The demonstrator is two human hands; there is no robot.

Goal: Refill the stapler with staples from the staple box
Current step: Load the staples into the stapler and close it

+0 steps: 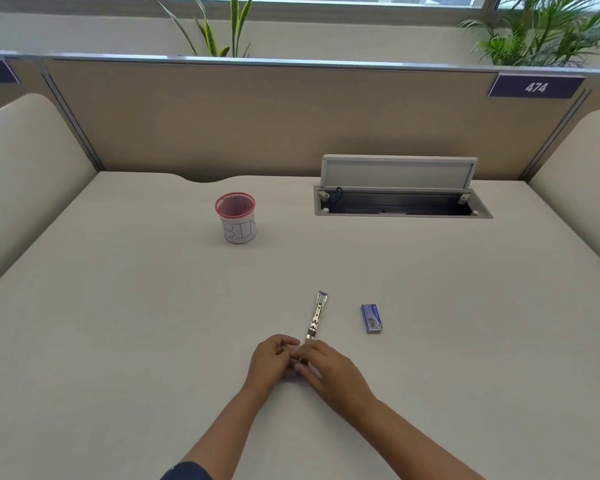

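The left hand point(274, 358) and the right hand point(321, 367) meet near the middle of the worktop's point(118, 323) front edge, fingers curled together over the near end of the stapler point(317, 315). Both seem to pinch that end, with something small and brassy between the fingertips, though whether it is a strip of staples or part of the mechanism is too small to tell. The stapler lies flipped open, its metal channel running away from the hands toward the back edge, purple tip farthest out.

By my judgement the step in hand is loading or seating at the near end. It goes best with one hand pinning the base flat while the other feeds the strip straight along the channel, legs down, without tilting, so it does not jam.

Toward the back edge, left of centre, stands a red mesh cup point(236, 218) labelled BIN; nothing shows inside it. Just right of the stapler lies the blue staple box point(372, 318), apparently closed, contents hidden. At the back right, a cable hatch point(400, 202) stands open, holding a dark cable.
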